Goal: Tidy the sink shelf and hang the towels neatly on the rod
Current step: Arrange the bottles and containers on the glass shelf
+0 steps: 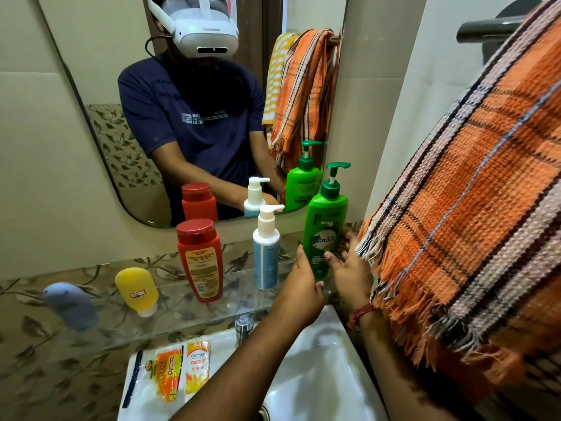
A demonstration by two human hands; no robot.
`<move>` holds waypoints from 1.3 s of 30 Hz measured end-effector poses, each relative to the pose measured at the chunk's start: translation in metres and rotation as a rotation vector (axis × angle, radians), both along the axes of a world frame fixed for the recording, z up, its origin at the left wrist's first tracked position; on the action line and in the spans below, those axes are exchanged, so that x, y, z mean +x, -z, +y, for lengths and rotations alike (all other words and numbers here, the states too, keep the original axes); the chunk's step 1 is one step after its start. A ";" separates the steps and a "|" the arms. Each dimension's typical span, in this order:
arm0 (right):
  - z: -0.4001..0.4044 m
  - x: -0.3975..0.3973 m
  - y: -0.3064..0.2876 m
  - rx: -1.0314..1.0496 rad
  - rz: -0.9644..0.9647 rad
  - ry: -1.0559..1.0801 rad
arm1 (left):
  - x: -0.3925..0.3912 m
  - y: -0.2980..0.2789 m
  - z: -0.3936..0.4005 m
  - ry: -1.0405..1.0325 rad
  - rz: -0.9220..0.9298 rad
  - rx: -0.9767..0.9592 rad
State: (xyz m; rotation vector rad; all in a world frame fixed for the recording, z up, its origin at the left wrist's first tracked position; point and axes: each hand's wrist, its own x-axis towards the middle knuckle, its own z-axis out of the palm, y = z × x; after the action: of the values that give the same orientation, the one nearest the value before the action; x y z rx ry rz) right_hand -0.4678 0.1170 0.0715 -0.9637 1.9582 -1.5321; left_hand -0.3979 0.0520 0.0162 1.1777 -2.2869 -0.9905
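A green pump bottle [326,226] stands upright at the right end of the glass shelf [212,299]. My left hand [303,284] grips its lower left side and my right hand [349,265] holds its right side, fingers curled round the base. To its left stand a white and blue pump bottle [267,253] and a red bottle [202,259]. A yellow tube [138,288] and a grey tube [71,305] sit further left. An orange checked towel [473,208] hangs from the dark rod [491,28] at the right, close to my right wrist.
A wall mirror [100,86] behind the shelf reflects the bottles, a person and the towels. Below the shelf is the white sink [318,375] with a chrome tap [244,326]. Orange and yellow sachets [182,369] lie on the sink's left rim.
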 end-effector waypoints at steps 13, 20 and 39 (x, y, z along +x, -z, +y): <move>-0.012 -0.016 0.036 0.059 0.045 0.124 | 0.005 0.002 0.002 -0.032 0.108 0.059; 0.003 -0.013 0.070 -0.080 0.208 0.148 | 0.032 0.022 0.022 -0.038 0.110 -0.092; 0.069 0.064 0.204 0.376 0.776 0.052 | 0.152 0.144 0.045 0.082 -0.382 -0.462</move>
State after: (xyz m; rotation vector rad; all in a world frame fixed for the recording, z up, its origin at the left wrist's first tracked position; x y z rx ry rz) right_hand -0.4038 0.1856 -0.1326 -1.4751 2.6702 -0.7914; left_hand -0.2459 0.0970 -0.1282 1.1459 -2.6748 -0.2359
